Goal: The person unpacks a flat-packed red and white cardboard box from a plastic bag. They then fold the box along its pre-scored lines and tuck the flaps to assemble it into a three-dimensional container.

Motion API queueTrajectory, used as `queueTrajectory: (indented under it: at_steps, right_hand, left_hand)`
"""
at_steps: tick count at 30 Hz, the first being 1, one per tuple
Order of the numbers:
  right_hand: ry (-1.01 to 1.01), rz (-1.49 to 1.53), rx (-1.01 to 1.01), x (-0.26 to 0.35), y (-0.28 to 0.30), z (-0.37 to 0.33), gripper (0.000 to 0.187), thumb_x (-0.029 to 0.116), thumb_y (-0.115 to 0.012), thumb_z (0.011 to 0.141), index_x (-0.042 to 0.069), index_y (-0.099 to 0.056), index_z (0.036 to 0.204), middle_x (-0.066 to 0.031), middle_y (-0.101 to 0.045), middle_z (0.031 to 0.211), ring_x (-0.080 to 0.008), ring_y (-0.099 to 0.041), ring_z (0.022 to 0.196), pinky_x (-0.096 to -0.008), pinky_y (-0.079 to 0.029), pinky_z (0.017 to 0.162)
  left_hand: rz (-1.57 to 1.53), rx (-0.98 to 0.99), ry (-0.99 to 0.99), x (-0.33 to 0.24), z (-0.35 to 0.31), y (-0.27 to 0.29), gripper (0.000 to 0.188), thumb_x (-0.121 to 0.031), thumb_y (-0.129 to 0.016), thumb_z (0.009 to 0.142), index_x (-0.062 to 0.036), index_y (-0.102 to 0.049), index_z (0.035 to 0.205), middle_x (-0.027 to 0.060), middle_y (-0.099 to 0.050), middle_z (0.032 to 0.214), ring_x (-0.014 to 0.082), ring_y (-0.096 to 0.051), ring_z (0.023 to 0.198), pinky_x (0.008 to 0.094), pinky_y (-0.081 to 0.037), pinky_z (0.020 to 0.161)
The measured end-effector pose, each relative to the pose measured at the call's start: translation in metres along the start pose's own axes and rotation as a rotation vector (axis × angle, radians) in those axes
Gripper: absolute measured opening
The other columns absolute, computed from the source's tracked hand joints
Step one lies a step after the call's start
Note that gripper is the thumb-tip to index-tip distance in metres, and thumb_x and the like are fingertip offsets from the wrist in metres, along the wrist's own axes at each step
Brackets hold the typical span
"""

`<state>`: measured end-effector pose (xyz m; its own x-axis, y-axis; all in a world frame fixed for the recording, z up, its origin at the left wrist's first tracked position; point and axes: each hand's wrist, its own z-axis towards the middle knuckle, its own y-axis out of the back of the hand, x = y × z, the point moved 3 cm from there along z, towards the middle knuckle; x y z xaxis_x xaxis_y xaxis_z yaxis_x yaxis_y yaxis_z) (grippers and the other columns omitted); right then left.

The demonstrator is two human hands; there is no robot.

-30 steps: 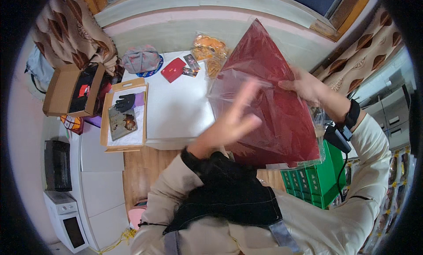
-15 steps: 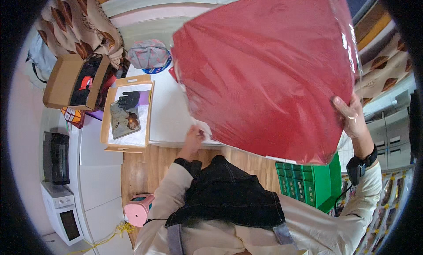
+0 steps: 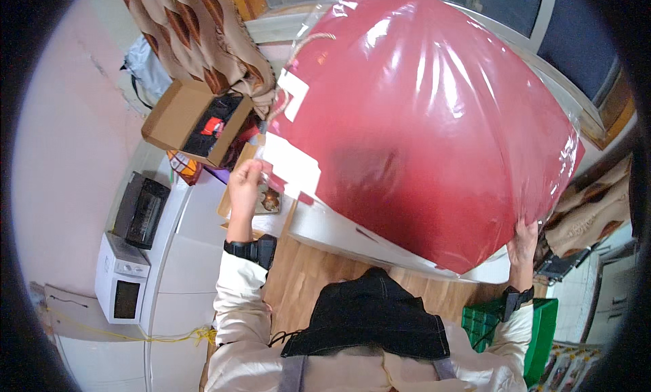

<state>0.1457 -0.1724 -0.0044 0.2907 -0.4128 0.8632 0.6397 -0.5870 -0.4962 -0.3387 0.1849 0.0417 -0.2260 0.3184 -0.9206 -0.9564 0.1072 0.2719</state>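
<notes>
A large red paper bag, flat and glossy under clear plastic wrap, is held up over the table. Beige twisted cords, like bag handles, and white paper pieces show along its left side. Closed at that side's lower end, my left hand pinches the red and white edge. At the lower right edge, my right hand grips the wrapped bag, its fingers partly hidden behind it. Most of the table is covered by the bag.
Left of the bag sit an open cardboard box and a wooden tray, mostly covered. A black toaster oven and a white microwave stand farther left. The green crate is below my right arm. Windows and curtains line the far side.
The bag has turned, bringing its corded, white-papered side into view at left. My left hand has moved up and left with its edge; my right hand is lower. The head view has shifted.
</notes>
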Motion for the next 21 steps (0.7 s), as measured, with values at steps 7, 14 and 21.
queueTrajectory:
  at_steps: [7, 14, 21]
  right_hand:
    - [0.011, 0.167, 0.167, -0.065, 0.02, 0.02, 0.07, 0.011, -0.074, 0.081, 0.009, -0.041, 0.143, -0.0053, -0.05, 0.142, -0.026, -0.047, 0.13, -0.0435, -0.038, 0.11]
    - [-0.031, 0.146, 0.169, -0.098, -0.01, 0.029, 0.066, 0.011, -0.075, 0.082, 0.0, -0.043, 0.139, -0.009, -0.054, 0.137, -0.0259, -0.053, 0.125, -0.042, -0.039, 0.109]
    - [-0.152, 0.298, 0.127, -0.171, 0.012, 0.044, 0.056, 0.008, -0.067, 0.087, 0.004, -0.046, 0.139, -0.0088, -0.054, 0.139, -0.0244, -0.052, 0.126, -0.0416, -0.039, 0.109]
  left_hand:
    - [-0.572, 0.556, 0.245, 0.014, 0.038, 0.007, 0.053, -0.05, -0.036, 0.103, -0.0145, -0.043, 0.142, -0.0003, -0.059, 0.118, 0.0085, -0.054, 0.091, 0.028, -0.044, 0.084]
    - [-0.303, 0.277, 0.104, -0.015, 0.085, -0.034, 0.031, -0.032, -0.054, 0.1, -0.0074, -0.067, 0.113, -0.0011, -0.068, 0.099, 0.0098, -0.063, 0.087, 0.0247, -0.049, 0.077]
    - [0.534, 0.034, -0.292, -0.027, 0.102, -0.017, 0.019, -0.026, -0.052, 0.101, -0.0107, -0.062, 0.1, 0.01, -0.059, 0.062, 0.0223, -0.057, 0.053, 0.0379, -0.042, 0.05]
